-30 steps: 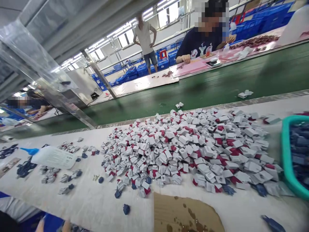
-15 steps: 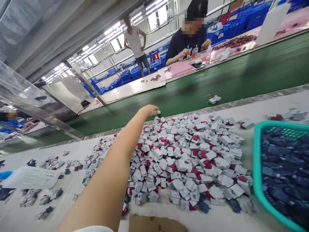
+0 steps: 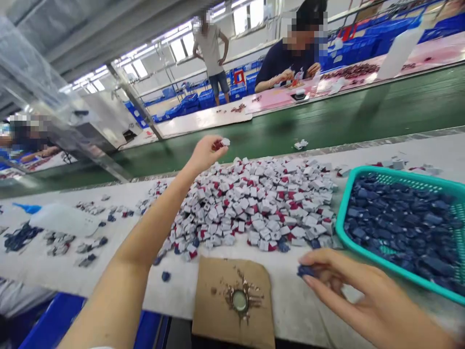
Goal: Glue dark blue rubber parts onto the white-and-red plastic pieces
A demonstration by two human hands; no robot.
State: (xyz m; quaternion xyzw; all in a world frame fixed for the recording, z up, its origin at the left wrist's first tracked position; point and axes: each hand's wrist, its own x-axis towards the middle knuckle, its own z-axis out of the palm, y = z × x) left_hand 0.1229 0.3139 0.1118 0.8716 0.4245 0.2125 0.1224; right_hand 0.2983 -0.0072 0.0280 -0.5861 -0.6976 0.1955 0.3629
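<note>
My left hand [image 3: 204, 156] is stretched out over the far edge of the pile, closed on a small white and dark red piece [image 3: 224, 142]. At the lower right, my right hand [image 3: 350, 283] pinches a small dark blue piece [image 3: 304, 271] between thumb and fingertips. Between and beyond the hands spreads a pile of small white pieces [image 3: 254, 203] with dark red parts. Close to my right hand is a teal basket [image 3: 343, 220] filled with dark blue pieces [image 3: 407, 223]. A cardboard block [image 3: 207, 315] with a round, brown-stained cup [image 3: 240, 300] lies in front of me.
A green conveyor belt [image 3: 269, 140] runs behind the table, carrying a loose white piece [image 3: 301, 144]. A white bottle with a blue tip [image 3: 67, 218] lies at left among small scattered pieces. Across the belt a person [image 3: 281, 63] works with both hands; another person [image 3: 212, 53] stands behind.
The view has tipped downward, showing the whole cardboard block. My left hand has lifted, with the white and dark red piece now plainly visible. My right hand has come into view holding a dark blue piece.
</note>
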